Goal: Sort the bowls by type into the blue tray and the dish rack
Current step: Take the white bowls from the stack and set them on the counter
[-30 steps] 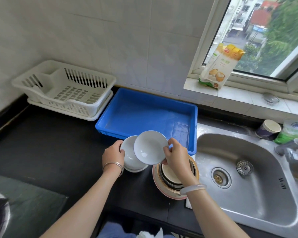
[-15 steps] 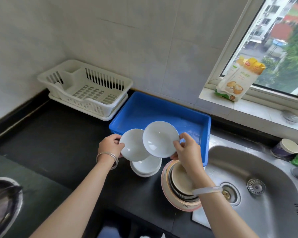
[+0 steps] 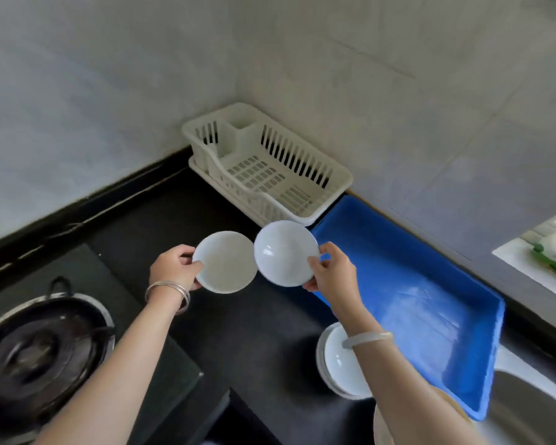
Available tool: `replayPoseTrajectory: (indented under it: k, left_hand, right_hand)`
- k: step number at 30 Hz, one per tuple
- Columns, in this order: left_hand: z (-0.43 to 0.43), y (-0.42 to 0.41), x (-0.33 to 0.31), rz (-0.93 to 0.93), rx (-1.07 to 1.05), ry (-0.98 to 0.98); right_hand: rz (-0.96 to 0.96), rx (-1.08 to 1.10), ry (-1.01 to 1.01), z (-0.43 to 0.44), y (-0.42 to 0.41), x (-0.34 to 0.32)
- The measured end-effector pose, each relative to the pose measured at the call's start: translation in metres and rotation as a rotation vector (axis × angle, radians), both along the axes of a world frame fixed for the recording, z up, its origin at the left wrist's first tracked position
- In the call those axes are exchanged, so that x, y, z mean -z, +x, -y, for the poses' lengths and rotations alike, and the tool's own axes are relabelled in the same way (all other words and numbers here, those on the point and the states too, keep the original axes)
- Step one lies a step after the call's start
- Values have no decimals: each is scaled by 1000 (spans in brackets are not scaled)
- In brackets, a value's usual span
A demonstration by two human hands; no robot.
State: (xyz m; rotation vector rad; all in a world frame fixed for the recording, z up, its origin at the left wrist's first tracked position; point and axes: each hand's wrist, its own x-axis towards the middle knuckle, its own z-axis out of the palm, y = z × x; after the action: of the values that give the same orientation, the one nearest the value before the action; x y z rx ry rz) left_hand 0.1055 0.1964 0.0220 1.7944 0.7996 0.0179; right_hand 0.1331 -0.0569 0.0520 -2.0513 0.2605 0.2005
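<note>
Both bowls have come up and leftward off the pile since the earlier frames, and they no longer overlap. The left hand (image 3: 175,273) pinches the left rim of a cream-white bowl (image 3: 225,261), thumb laid over the edge on the inside and fingers curled behind it, wrist straight and forearm reaching up from the lower left with silver bangles (image 3: 167,295) round the wrist. The right hand (image 3: 333,277) grips the right rim of a blue-white bowl (image 3: 286,253) the same way, thumb on the inner edge and forefinger hooked over the top, its forearm rising from the lower right with a pale bangle (image 3: 366,338) on it. Each bowl is tilted so that its hollow faces the camera; their rims meet side by side, and whether they touch cannot be told. They hang in the air above the black counter (image 3: 238,332), just in front of the dish rack (image 3: 264,168) in the corner and at the near left corner of the blue tray (image 3: 408,284). A stack of white bowls (image 3: 337,364) sits on the counter under the right forearm, beside the tray. A dark pan (image 3: 42,348) rests on the hob at lower left.
</note>
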Motion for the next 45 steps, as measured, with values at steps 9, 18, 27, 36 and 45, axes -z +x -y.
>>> replayPoseTrajectory:
  k: [9,18,27,36,45]
  left_hand:
    - [-95,33,44,-38,-356,-179]
    - [-138,74,75,-51,-570,-271]
    - [-151,88,91,-19,-665,-344]
    - [-135,80,96,73,-701,-627]
    - [-131,93,99,186,-786,-789]
  right_hand:
    - [-118,-111,49,-117,94,48]
    - [-169,-82,11,-197,152,90]
    - [-265,20,44,-227,177,120]
    - [-463,9,250,-226,175,123]
    - [-483,120,602,-239,174,121]
